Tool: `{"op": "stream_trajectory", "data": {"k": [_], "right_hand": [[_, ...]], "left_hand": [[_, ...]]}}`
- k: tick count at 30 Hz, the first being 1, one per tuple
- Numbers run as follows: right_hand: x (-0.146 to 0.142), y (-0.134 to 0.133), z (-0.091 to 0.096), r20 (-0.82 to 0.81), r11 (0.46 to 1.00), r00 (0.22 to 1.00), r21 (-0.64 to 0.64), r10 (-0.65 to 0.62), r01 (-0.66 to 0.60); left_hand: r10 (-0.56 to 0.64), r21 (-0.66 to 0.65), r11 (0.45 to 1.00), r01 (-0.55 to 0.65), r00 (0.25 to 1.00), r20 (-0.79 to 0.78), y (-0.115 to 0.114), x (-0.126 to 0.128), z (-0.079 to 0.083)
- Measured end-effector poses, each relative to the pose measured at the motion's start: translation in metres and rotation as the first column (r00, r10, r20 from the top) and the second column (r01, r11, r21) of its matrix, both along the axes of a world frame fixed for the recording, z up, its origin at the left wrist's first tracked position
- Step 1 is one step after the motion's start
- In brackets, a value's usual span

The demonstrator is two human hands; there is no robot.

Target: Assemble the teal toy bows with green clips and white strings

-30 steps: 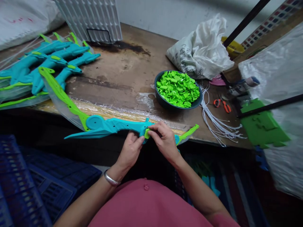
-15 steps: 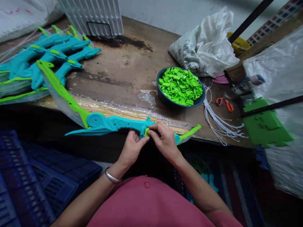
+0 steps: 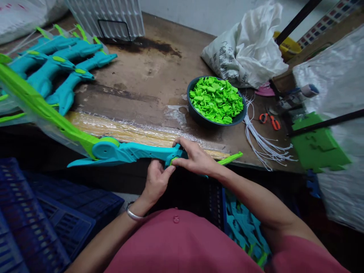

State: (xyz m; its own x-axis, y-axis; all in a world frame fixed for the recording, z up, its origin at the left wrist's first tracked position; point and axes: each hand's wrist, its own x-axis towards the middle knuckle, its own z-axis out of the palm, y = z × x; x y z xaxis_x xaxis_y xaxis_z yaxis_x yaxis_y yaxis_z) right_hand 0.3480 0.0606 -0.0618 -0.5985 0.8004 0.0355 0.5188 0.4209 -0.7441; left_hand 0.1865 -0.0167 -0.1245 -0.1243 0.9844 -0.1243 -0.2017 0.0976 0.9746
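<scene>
A toy bow (image 3: 142, 150), with a turquoise body and lime-green limbs, lies across the table's front edge in both my hands. My left hand (image 3: 157, 180) closes on the body from below, its thumb against a small green piece (image 3: 174, 160) at the middle of the bow. Over the top of the same spot wraps my right hand (image 3: 193, 157), fingers behind the body and thumb on the green piece. Part of the bow's right side is hidden by my right hand. A dark bowl (image 3: 196, 115) heaped with small green plastic pieces (image 3: 216, 99) stands just beyond.
Several turquoise bows (image 3: 51, 72) are piled at the left. White cords (image 3: 257, 142) and orange-handled scissors (image 3: 269, 120) lie right of the bowl, a white sack (image 3: 241, 53) behind it. Blue crates (image 3: 65, 220) stand below left; a crate of turquoise parts (image 3: 246, 223) is below right.
The bow's left limb has swung nearer to me and further left. My right hand has shifted from a fingertip pinch on the green piece to a grip around the body.
</scene>
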Motion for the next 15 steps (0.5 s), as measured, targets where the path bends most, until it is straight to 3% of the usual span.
{"op": "stream_trajectory", "data": {"k": [4,8,10,13,15], "right_hand": [[-0.003,-0.010,-0.001,0.031,0.996,0.999,0.087,-0.029,0.026],[0.007,-0.013,0.005,0.056,0.988,0.997,0.144,-0.062,0.053],[0.010,-0.018,0.006,0.052,0.966,0.995,0.248,-0.085,0.070],[0.005,-0.033,0.000,0.095,0.841,0.989,0.539,-0.117,0.047],[-0.004,-0.045,-0.007,0.160,0.719,0.983,0.693,-0.094,-0.044]], "left_hand": [[-0.020,-0.021,1.000,0.018,0.995,-0.101,0.002,-0.005,-0.002],[-0.139,0.014,0.990,0.140,0.988,-0.062,0.010,-0.009,0.006],[-0.177,0.021,0.984,0.178,0.984,-0.022,0.012,-0.012,0.011],[-0.268,-0.033,0.957,0.288,0.920,0.285,0.010,-0.017,0.016],[-0.317,-0.041,0.913,0.406,0.769,0.556,0.007,-0.020,0.017]]}}
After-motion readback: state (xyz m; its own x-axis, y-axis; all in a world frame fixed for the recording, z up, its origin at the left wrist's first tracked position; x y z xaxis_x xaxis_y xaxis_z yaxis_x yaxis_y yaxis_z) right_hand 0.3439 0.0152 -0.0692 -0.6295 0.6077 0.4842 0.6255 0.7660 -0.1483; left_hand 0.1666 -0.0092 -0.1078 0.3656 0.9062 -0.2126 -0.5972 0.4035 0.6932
